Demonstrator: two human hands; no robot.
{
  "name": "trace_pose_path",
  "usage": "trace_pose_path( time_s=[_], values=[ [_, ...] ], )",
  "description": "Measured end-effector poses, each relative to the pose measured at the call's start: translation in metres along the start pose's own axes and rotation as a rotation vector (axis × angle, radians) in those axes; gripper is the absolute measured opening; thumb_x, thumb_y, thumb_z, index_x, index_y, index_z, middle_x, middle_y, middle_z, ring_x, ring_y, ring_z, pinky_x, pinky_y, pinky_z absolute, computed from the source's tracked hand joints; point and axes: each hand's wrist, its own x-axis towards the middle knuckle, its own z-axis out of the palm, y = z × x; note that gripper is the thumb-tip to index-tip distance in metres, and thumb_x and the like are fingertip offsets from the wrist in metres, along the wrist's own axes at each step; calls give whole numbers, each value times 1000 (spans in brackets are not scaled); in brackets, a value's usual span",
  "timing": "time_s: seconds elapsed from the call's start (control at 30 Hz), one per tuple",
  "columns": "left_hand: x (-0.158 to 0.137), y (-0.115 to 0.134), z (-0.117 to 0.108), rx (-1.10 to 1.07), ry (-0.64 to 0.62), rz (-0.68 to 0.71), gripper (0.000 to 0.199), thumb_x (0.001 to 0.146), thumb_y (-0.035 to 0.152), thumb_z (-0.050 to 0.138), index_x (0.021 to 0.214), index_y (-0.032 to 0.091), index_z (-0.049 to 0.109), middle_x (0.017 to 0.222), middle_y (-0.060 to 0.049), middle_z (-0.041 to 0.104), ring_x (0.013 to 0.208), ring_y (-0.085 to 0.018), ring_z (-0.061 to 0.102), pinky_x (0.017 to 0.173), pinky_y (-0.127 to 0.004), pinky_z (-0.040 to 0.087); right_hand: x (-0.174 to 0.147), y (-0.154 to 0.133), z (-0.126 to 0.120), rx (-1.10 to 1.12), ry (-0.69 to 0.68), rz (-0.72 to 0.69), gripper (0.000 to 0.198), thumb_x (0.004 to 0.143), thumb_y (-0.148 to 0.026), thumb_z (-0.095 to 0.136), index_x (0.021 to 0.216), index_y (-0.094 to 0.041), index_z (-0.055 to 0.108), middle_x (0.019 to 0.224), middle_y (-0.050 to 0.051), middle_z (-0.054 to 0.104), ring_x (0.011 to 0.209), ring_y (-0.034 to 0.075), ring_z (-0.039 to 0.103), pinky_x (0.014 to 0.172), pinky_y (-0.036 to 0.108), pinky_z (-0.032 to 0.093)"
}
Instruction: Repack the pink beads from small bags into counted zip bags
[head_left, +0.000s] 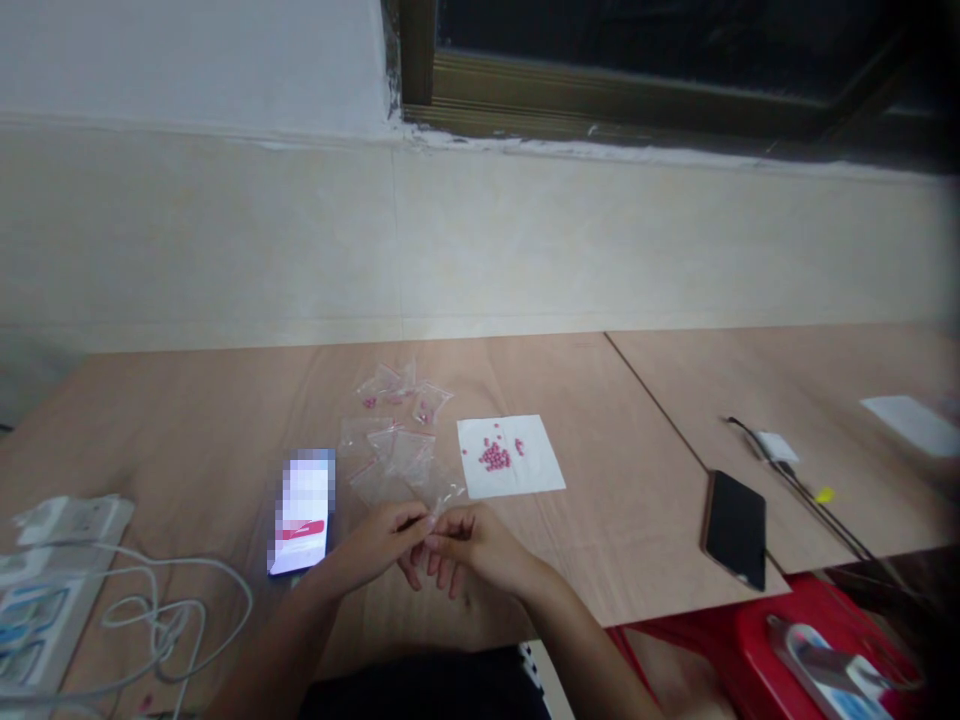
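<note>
My left hand (396, 532) and my right hand (472, 545) meet near the table's front edge, thumbs and fingertips pinched together. Between them a clear plastic bag (445, 497) seems to be gripped; its lower part is hidden by my fingers. Just beyond lie several flat clear zip bags (409, 455), overlapping. Farther back are small zip bags (426, 403) with a few pink beads in them. Right of these, a white paper sheet (540, 465) carries a loose heap of pink beads (495, 457), with a few scattered around it.
A phone with a lit screen (304, 510) lies left of my hands. A white power strip (56, 590) and tangled white cables (161, 625) take up the left front. To the right are a dark phone (736, 530), black cables (817, 500) and a red stool (750, 640).
</note>
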Motion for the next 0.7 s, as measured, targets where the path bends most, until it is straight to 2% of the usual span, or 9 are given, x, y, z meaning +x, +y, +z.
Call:
trace_pose_path(
  time_s=[0.13, 0.27, 0.43, 0.7],
  values=[
    [-4, 0, 2, 4, -41, -10, 37, 78, 51, 49, 68, 15, 48, 56, 4, 50, 46, -10, 56, 45, -23, 51, -1, 4, -1, 98, -9, 47, 29, 63, -39, 64, 67, -10, 63, 55, 2, 61, 41, 11, 55, 36, 20, 41],
    [-5, 2, 3, 64, -53, -13, 31, 79, 44, 49, 68, 15, 48, 60, 2, 55, 51, -11, 58, 44, -22, 51, 1, 6, 4, 59, 116, 68, 21, 65, -29, 53, 54, -12, 59, 41, -1, 55, 29, 7, 45, 28, 16, 28],
    [-1, 2, 2, 110, -63, 0, 19, 75, 30, 51, 64, 15, 47, 63, 0, 59, 57, -13, 61, 42, -20, 50, 1, -1, 17, -14, 287, 34, 24, 63, -26, 52, 43, -15, 53, 36, -3, 49, 27, 5, 38, 28, 17, 25],
    [2, 2, -1, 83, -89, 24, 18, 77, 29, 50, 68, 13, 50, 67, -3, 63, 59, -15, 64, 48, -25, 53, 3, -2, 17, -30, 364, -3, 25, 62, -27, 51, 40, -16, 52, 33, -3, 48, 26, 5, 38, 29, 16, 25]
  ],
)
